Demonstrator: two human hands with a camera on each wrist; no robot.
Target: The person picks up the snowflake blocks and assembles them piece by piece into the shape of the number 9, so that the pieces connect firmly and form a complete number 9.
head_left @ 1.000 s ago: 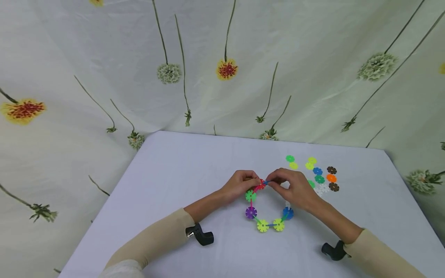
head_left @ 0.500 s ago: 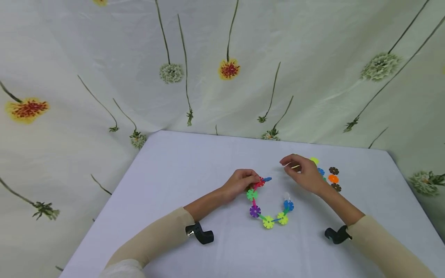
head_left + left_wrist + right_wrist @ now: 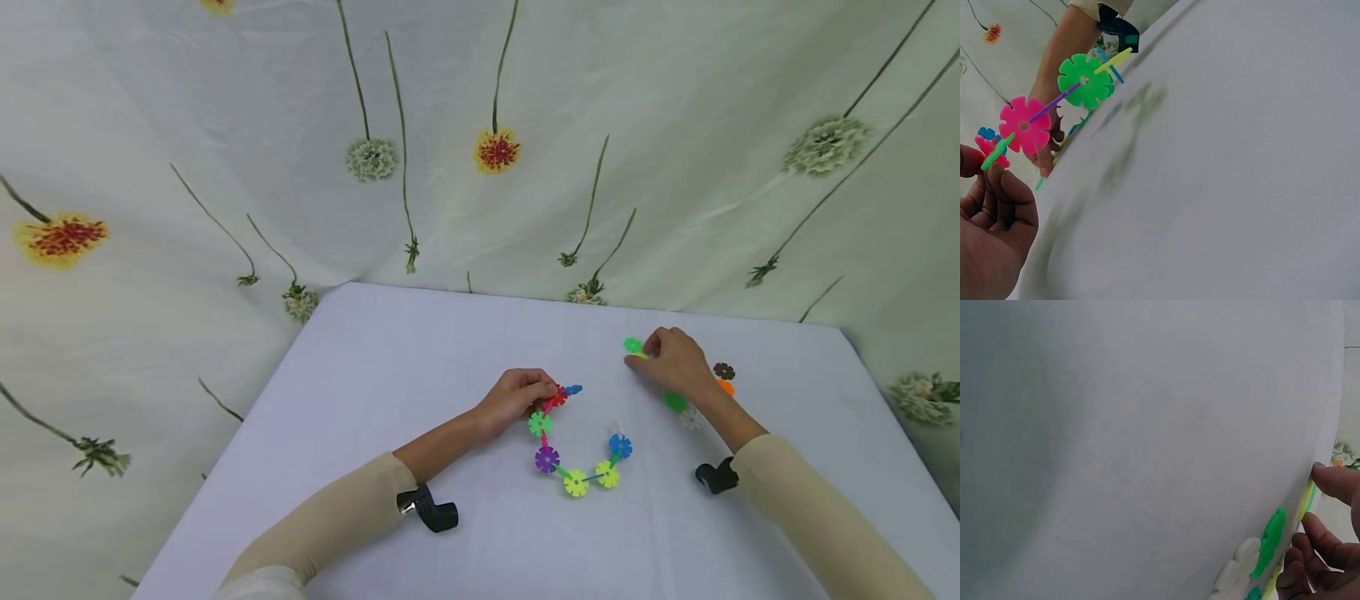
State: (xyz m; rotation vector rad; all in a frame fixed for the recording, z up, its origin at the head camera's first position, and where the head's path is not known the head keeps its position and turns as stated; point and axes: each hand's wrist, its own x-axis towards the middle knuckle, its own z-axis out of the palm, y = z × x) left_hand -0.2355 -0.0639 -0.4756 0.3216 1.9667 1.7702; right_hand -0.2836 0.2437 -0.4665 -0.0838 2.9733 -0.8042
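Starting at far left on a pale backdrop [image 3: 150, 100], bearing printed flowers and falling behind a white table [image 3: 390, 358]; coming to a beige left sleeve [image 3: 330, 521], wearing a black wrist camera [image 3: 437, 510] at the cuff; now pinching a red disc [image 3: 561, 397] with the left hand [image 3: 510, 400], curling fingers and thumb close about the rim; holding by it a whole chain [image 3: 608, 475] of slotted discs, bending into a ring with a gap at upper right; poking a blue piece [image 3: 573, 389] out to the right of the red; running down through a green disc [image 3: 540, 423] and a purple disc [image 3: 547, 459], along two yellow-green discs [image 3: 576, 483], then up to a blue disc [image 3: 620, 447]; showing from the left wrist a pink disc [image 3: 1024, 125], slotting into edge-on neighbours on both sides!

Moving right, reaching among loose discs with the right hand [image 3: 675, 362]; curling fingers, setting fingertips at opposite edges of a yellow disc [image 3: 1305, 500], perhaps gripping, perhaps only touching, being hard to tell at this slant; lying near that hand, a bright green disc [image 3: 633, 344]; passing a darker green disc [image 3: 675, 402] beside white pieces [image 3: 691, 418]; spotting a second black camera [image 3: 717, 477]; glimpsing a brown disc [image 3: 723, 372] above an orange disc [image 3: 725, 387], partly hiding behind the forearm; finishing on the right sleeve [image 3: 817, 517].
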